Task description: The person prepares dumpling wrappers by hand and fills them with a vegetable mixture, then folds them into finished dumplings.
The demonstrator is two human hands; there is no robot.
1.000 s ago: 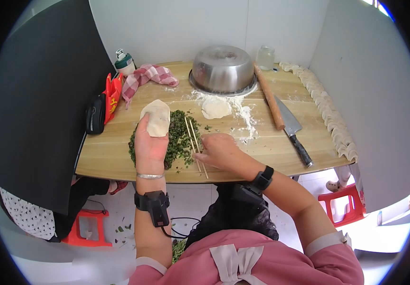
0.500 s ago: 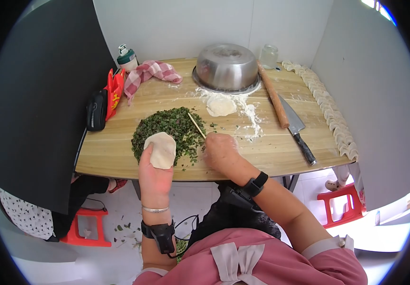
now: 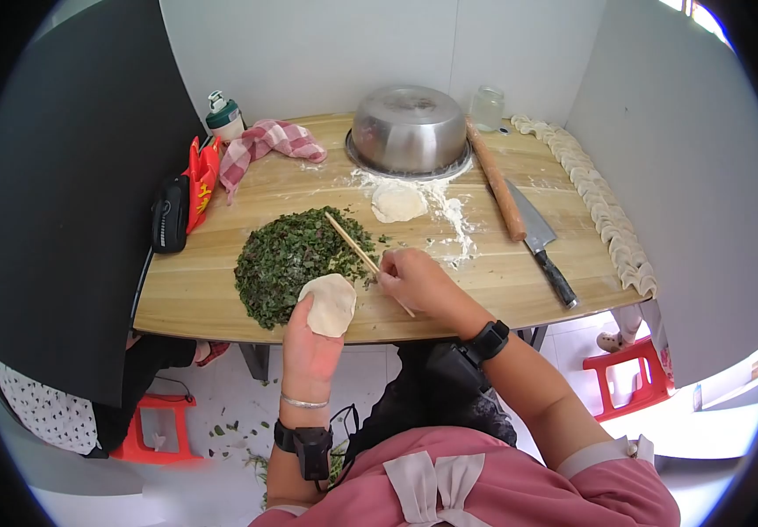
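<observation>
A round, flat piece of dough point(image 3: 332, 305) rests on my left hand point(image 3: 310, 351), which is upturned at the table's front edge. Pinched in my right hand point(image 3: 414, 279) are chopsticks point(image 3: 352, 243), whose far ends reach the heap of chopped greens point(image 3: 287, 263). That heap lies just beyond my left hand. Farther back, another flat dough round point(image 3: 399, 202) sits on the floured wood near the upturned metal bowl point(image 3: 411, 132).
Right of the bowl lie a rolling pin point(image 3: 495, 180) and a knife point(image 3: 537, 237). Folded dumplings point(image 3: 603, 202) line the right edge. At the left are a checked cloth point(image 3: 269, 147), a bottle point(image 3: 224, 118) and a black case point(image 3: 171, 213). A glass jar point(image 3: 487, 108) stands behind.
My left hand has moved right with the dough, closer to my right hand. The chopsticks now slant across the right part of the greens, with more of their length showing. The view has shifted slightly.
</observation>
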